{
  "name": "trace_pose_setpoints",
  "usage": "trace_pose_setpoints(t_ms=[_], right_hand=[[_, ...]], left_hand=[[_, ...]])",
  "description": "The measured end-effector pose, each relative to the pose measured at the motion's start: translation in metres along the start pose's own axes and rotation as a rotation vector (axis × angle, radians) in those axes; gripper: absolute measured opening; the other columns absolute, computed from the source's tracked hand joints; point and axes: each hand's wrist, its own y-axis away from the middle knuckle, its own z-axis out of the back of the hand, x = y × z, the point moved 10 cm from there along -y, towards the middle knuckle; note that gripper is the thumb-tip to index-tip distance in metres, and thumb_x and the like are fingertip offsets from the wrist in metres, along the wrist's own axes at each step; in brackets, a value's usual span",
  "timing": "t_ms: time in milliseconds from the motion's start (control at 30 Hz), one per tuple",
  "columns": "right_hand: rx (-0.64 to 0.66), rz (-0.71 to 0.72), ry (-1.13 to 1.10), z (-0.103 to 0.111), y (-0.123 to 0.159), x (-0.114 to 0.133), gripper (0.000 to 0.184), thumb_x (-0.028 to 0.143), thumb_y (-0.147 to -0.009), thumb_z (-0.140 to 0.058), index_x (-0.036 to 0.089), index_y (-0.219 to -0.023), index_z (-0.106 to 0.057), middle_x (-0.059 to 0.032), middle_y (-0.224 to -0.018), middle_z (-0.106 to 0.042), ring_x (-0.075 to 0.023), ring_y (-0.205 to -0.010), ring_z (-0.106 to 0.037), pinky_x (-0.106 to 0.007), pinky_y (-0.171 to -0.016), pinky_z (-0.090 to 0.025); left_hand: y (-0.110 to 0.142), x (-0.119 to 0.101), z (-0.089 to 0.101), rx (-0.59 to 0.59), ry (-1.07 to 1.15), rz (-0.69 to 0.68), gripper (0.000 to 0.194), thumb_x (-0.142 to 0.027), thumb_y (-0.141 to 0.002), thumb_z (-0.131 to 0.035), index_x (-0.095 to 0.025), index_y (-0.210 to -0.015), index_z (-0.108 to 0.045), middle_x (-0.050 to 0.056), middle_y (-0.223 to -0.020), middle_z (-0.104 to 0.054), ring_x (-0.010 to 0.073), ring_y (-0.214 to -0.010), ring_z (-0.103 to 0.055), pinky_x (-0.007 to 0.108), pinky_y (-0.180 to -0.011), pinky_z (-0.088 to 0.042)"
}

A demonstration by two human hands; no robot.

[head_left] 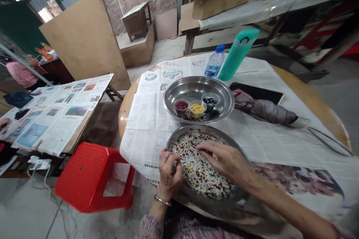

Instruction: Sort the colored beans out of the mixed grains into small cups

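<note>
A steel basin [243,145] in front of me holds a spread of white rice-like grains mixed with dark red and yellow beans [206,168]. At its left rim is my left hand [169,168], fingers curled inward and thumb near them; whatever they hold is hidden. Over the mixture reaches my right hand [224,158], fingertips drawn together low on the grains; anything between them is too small to make out. Behind stands a second steel basin [196,86] with three small clear cups: red beans [181,105], yellow beans [197,109] and black beans [210,101].
Newspaper covers the round table [146,119]. A water bottle [214,63], a green bottle [238,54] and a folded grey umbrella [269,111] lie or stand beyond the basins. To the left are a red stool [86,175] and another newspaper-covered table [58,119].
</note>
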Motion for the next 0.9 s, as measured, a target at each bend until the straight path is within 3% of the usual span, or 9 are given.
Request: trace_pose_setpoints(t_ms=[167,300,400,600,900], right_hand=[[-0.065,-0.136,0.134,0.031,-0.082,-0.029,0.025,0.028,-0.097,-0.050,0.021,-0.100,-0.074,-0.0079,-0.105,-0.077,-0.0239,-0.096,-0.072,-0.038,-0.085,-0.055],[0.162,-0.263,0.363,0.015,-0.145,-0.049,0.030,0.026,-0.096,-0.048,0.023,-0.109,-0.075,-0.0081,-0.115,-0.075,-0.0263,-0.108,-0.068,-0.038,-0.089,-0.051],[0.316,-0.332,0.500,-0.004,-0.171,-0.062,0.033,0.028,-0.096,-0.048,0.022,-0.113,-0.075,-0.0115,-0.118,-0.074,-0.0295,-0.112,-0.066,-0.038,-0.086,-0.049],[0.427,-0.345,0.525,-0.031,-0.184,-0.077,0.030,0.028,-0.091,-0.055,0.020,-0.109,-0.078,-0.0152,-0.114,-0.075,-0.0310,-0.102,-0.069,-0.037,-0.077,-0.048],[0.417,-0.323,0.558,-0.032,-0.184,-0.072,0.033,0.025,-0.094,-0.045,0.017,-0.104,-0.075,-0.0174,-0.113,-0.074,-0.0297,-0.103,-0.067,-0.035,-0.078,-0.044]], left_hand=[[0.001,0.002,-0.001,0.005,0.012,0.000,0.017,-0.007,-0.087,-0.052,-0.022,-0.089,-0.060,0.000,-0.084,-0.065,0.0159,-0.085,-0.064,0.048,-0.111,-0.042],[0.002,0.004,-0.002,0.025,0.017,0.018,0.017,-0.007,-0.086,-0.053,-0.022,-0.089,-0.060,-0.001,-0.085,-0.064,0.0152,-0.086,-0.063,0.047,-0.112,-0.041],[0.003,0.005,-0.003,0.033,0.021,0.026,0.018,-0.007,-0.084,-0.053,-0.022,-0.090,-0.060,-0.001,-0.085,-0.064,0.0153,-0.085,-0.063,0.047,-0.111,-0.041],[0.004,0.005,-0.004,0.025,0.042,0.031,0.019,-0.007,-0.082,-0.054,-0.022,-0.091,-0.059,-0.001,-0.085,-0.064,0.0155,-0.085,-0.062,0.047,-0.111,-0.041],[0.005,0.006,-0.005,0.017,0.046,0.021,0.020,-0.006,-0.081,-0.053,-0.023,-0.091,-0.058,-0.001,-0.084,-0.064,0.0156,-0.085,-0.062,0.048,-0.110,-0.041]])
